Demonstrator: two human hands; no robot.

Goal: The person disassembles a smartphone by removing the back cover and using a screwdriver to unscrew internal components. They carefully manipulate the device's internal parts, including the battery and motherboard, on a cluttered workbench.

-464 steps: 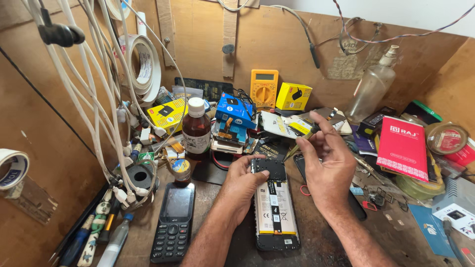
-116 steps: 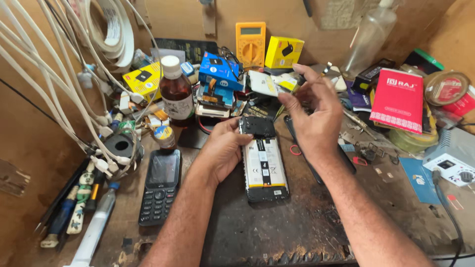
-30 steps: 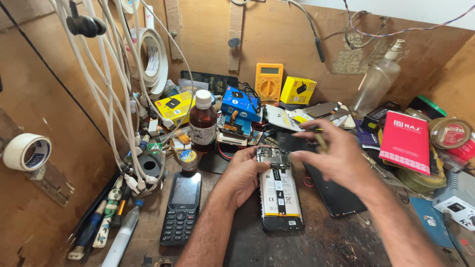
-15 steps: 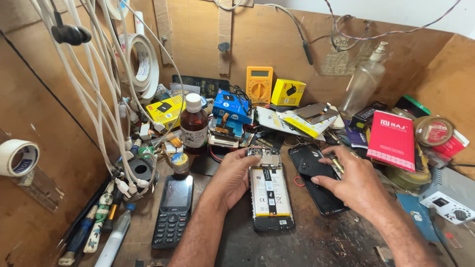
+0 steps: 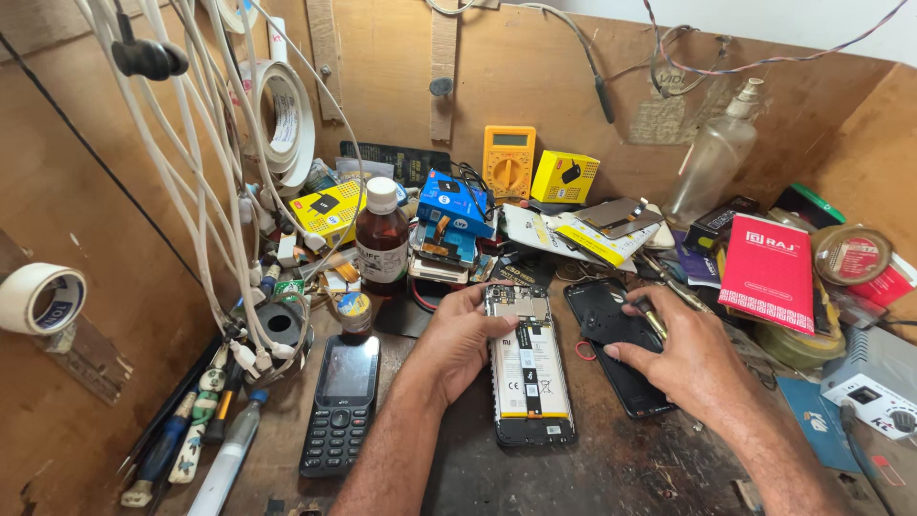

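An opened smartphone point(image 5: 528, 377) lies face down on the dark bench, showing its battery and its bare circuit board at the top. My left hand point(image 5: 457, 336) grips its upper left edge, thumb near the board. Just to the right lies the phone's black back cover point(image 5: 604, 320). My right hand point(image 5: 686, 358) rests on that cover with its fingertips touching it. The fingers pinch a thin metal tool point(image 5: 655, 322) with a yellowish tip.
A black keypad phone point(image 5: 341, 406) lies to the left, with a brown bottle point(image 5: 382, 241) behind it. At the back are a yellow multimeter point(image 5: 508, 161), small boxes and a clear bottle point(image 5: 712, 162). White cables point(image 5: 215, 191) hang at left. A red box point(image 5: 769, 272) and a white device point(image 5: 874, 382) sit at right.
My right hand has moved from above the phone's top end to the right, down onto the black back cover. The left hand stays on the phone.
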